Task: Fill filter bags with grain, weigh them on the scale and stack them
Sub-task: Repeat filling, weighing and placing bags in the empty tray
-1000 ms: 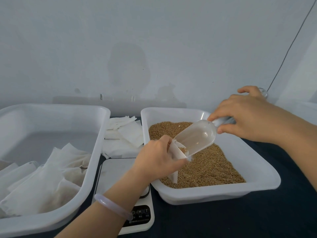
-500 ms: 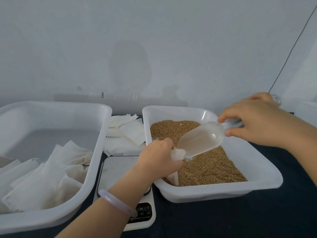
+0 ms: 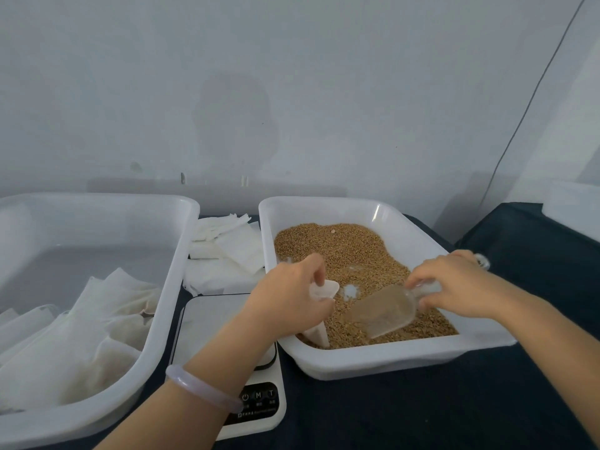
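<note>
Held bag [image 3: 322, 290] and scoop [image 3: 384, 311] in grain [image 3: 341, 245] tray [image 3: 389, 356].
Clenched left hand [image 3: 292, 303] fingers round bag, right hand [image 3: 454, 287] fingers round scoop handle; rested scoop bowl on grain.

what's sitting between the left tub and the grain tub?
Head view: between the left tub and the grain tub lie a loose pile of empty filter bags at the back and the scale nearer the person.

The light is soft, dim and even; shadows are weak and diffuse. A small glare streak marks the far wall of the grain tray [image 3: 378, 212]. Wide-angle distortion curves the edges; detail looks slightly soft.
</note>
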A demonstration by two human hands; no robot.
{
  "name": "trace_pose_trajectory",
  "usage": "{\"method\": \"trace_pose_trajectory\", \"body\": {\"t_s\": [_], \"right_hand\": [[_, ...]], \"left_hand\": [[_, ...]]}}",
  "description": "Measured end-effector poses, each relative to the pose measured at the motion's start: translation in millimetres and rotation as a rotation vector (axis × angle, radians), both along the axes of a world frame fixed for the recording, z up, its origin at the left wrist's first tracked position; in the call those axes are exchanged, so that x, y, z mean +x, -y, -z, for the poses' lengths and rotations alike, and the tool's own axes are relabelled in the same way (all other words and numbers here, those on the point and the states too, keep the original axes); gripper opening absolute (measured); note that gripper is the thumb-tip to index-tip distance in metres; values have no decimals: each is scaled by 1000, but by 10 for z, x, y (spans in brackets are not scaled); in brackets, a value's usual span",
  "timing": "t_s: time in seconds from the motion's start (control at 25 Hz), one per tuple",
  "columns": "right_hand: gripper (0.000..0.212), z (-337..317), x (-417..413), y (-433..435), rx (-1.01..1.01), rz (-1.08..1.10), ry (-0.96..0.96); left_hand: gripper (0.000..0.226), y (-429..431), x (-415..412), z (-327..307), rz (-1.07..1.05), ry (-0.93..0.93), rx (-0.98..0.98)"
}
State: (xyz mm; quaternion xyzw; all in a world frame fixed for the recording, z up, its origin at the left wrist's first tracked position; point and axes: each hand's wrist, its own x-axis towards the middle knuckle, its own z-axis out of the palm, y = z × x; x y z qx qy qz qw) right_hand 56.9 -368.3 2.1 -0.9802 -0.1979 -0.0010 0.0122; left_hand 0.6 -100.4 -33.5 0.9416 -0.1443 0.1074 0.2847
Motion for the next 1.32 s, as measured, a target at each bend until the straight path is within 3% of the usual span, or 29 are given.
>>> {"method": "trace_pose_trajectory", "body": {"t_s": [0.24, 0.56, 0.72, 1.0, 1.32], "right_hand": [[27, 38, -30, 103, 242, 51, -113], [28, -454, -88, 128, 433, -4, -41], [30, -593, -60, -81, 392, -71, -13], [27, -668, -38, -237, 148, -96, 196], [30, -678, -28, -224, 119, -97, 179]], "left_hand": [[11, -28, -2, 47, 24, 43, -229], [4, -31, -16, 56, 3, 126, -279], [4, -31, -43, 48, -3, 132, -290], [5, -23, -51, 36, -10, 108, -290], [6, -27, -40, 45, -13, 96, -286]]}}
